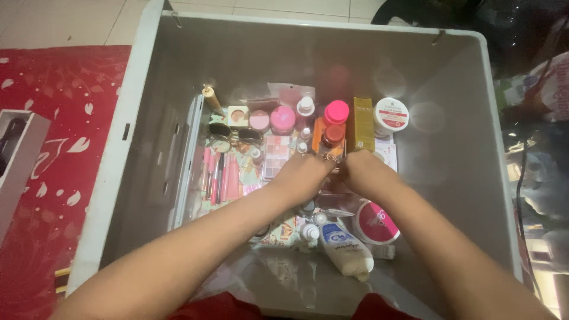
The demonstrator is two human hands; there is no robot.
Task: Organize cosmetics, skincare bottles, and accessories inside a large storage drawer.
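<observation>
Both my hands reach down into a large grey plastic bin (148,118) whose bottom is covered with cosmetics. My left hand (305,175) and my right hand (367,172) meet fingertip to fingertip just in front of an orange bottle with a red cap (332,135). Their fingers curl downward, and whatever lies between them is hidden. Behind the hands stand a pink-capped bottle (336,111), a tall yellow box (363,123) and a white round jar (392,114). A pink eyeshadow palette (276,155) lies beside my left hand.
Sunglasses (234,133), pink lip tubes (219,175) and pink jars (283,118) fill the bin's left. A white lotion bottle (347,249) and a round pink-and-white tin (376,222) lie nearer me. A red patterned rug (53,148) covers the floor at left.
</observation>
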